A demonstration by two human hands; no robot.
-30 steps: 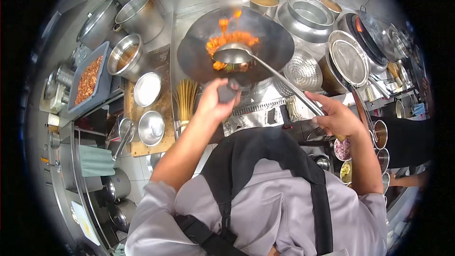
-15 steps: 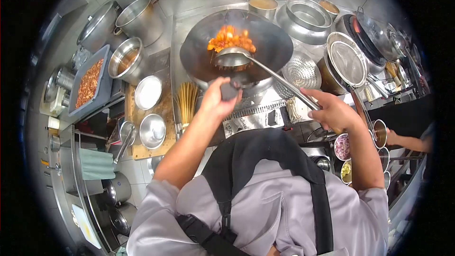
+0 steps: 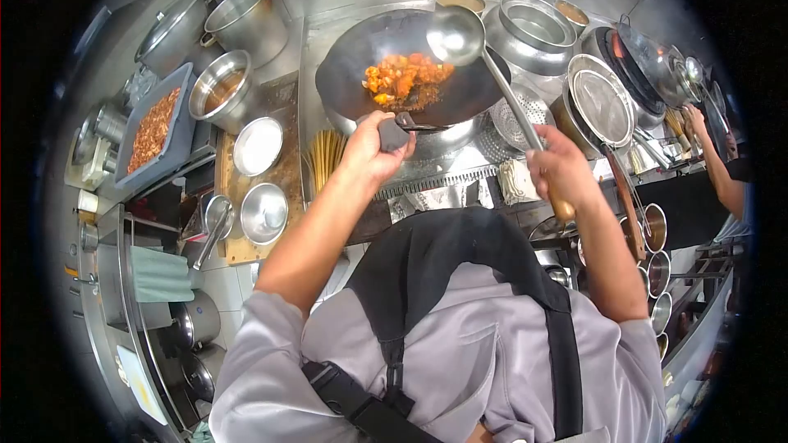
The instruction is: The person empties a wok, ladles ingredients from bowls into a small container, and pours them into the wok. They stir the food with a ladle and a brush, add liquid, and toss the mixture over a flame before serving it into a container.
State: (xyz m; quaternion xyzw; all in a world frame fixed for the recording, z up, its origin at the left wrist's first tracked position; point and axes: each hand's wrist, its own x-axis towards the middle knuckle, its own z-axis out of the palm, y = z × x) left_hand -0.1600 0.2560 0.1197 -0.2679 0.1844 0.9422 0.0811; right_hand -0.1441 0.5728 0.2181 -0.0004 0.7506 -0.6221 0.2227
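Two hands: each is clenched around a handle.
Left hand [image 3: 371, 150]: arm is stretched forward; the wok [image 3: 349, 74] handle is grasped through a dark cloth [image 3: 394, 133].
Right hand [image 3: 558, 168]: the ladle [image 3: 502, 82] is gripped, its bowl raised over the wok's far rim.
Food [image 3: 406, 78]: orange pieces are heaped inside the wok.

The left forearm [image 3: 316, 230], bare below a rolled grey sleeve, slants forward and to the right with the elbow bent. The left hand [image 3: 371, 150] is clenched, thumb on top, round the wok handle [image 3: 395, 133]. The right forearm [image 3: 603, 254] runs straight ahead along the body's right side. The right hand [image 3: 558, 166] is fisted, knuckles up, round the ladle handle [image 3: 517, 105].
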